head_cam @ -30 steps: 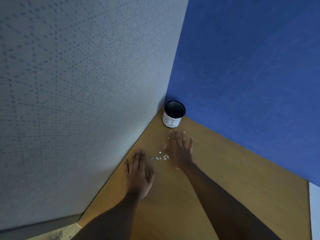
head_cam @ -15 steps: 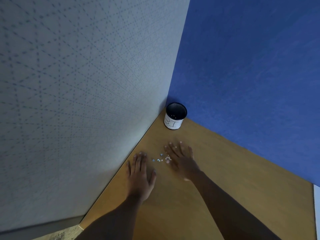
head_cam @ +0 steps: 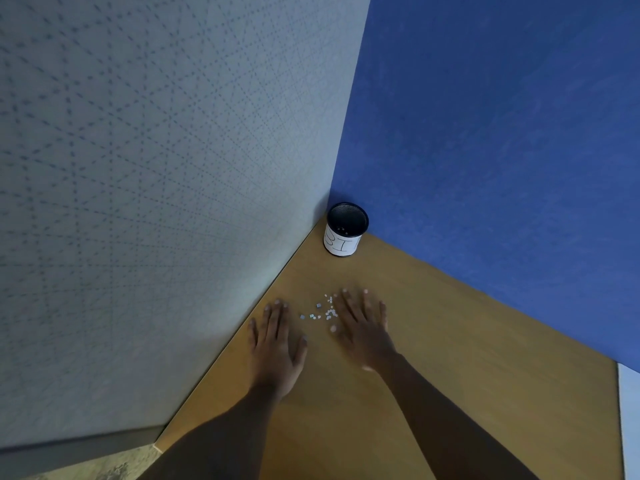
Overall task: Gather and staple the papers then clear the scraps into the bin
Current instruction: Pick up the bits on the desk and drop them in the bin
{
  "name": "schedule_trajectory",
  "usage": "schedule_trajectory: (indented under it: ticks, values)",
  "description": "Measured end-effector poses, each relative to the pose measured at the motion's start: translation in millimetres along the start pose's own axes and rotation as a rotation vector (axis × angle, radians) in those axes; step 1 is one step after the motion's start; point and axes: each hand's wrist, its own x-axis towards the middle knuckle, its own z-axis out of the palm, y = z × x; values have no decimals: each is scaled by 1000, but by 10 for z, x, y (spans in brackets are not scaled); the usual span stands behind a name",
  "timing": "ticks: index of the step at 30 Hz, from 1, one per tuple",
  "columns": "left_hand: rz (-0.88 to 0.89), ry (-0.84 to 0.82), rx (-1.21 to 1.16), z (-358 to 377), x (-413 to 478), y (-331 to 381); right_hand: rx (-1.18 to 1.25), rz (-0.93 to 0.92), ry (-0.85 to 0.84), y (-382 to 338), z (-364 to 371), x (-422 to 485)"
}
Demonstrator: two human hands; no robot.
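Note:
Several tiny white paper scraps (head_cam: 325,311) lie scattered on the wooden desk (head_cam: 450,341), between my two hands. My left hand (head_cam: 277,344) rests flat on the desk, palm down, fingers apart, just left of the scraps. My right hand (head_cam: 363,327) lies flat as well, its fingers touching the right side of the scrap cluster. A small black mesh bin (head_cam: 345,229) with a white label stands in the far corner, a few specks inside it. No papers or stapler are in view.
A grey patterned partition (head_cam: 156,202) borders the desk on the left and a blue partition (head_cam: 502,150) on the right; they meet behind the bin. The desk's near left corner (head_cam: 159,445) ends above a speckled floor.
My right hand has slid back toward me along the desk, away from the bin, dragging against the scraps. The left hand has stayed in place.

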Motion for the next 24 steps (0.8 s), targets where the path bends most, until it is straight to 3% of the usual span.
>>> schedule_trajectory:
  ticks: [4, 8, 16, 24]
  values:
    - [6, -15, 3, 19, 3, -17, -6, -57, 30, -45, 59, -79]
    - [-1, -21, 15, 22, 9, -28, -12, 31, 92, -21, 41, -85]
    - [4, -12, 7, 64, 55, -49, -23, 138, 31, -160, 292, -93]
    - [5, -12, 1, 56, 44, -48, 47, -50, 75, -283, 138, 171]
